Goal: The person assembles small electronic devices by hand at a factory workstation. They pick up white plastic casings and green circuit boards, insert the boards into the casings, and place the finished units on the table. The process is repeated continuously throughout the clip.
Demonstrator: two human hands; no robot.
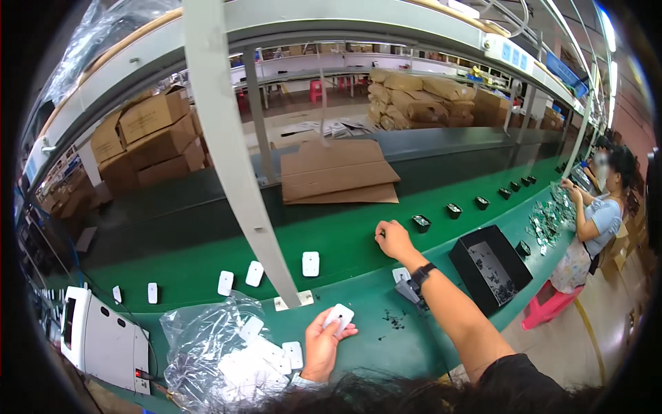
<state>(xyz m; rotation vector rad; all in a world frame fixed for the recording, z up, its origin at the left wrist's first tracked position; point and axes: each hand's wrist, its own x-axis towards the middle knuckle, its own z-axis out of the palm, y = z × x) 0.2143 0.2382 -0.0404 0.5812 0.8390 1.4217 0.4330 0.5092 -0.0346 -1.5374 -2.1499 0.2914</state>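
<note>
Fingers of the left hand [323, 343] grip a small white rectangular plastic piece [338, 317]; right hand [394, 239] clenches a small black part, which could slip onto the green counter [345, 241].

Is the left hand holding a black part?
No, the left hand holds a small white rectangular part; the black parts lie on the green belt near the right hand.

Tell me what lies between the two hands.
In the head view, bare green bench with a few dark specks separates left hand, holding a white part, from right hand.
</note>
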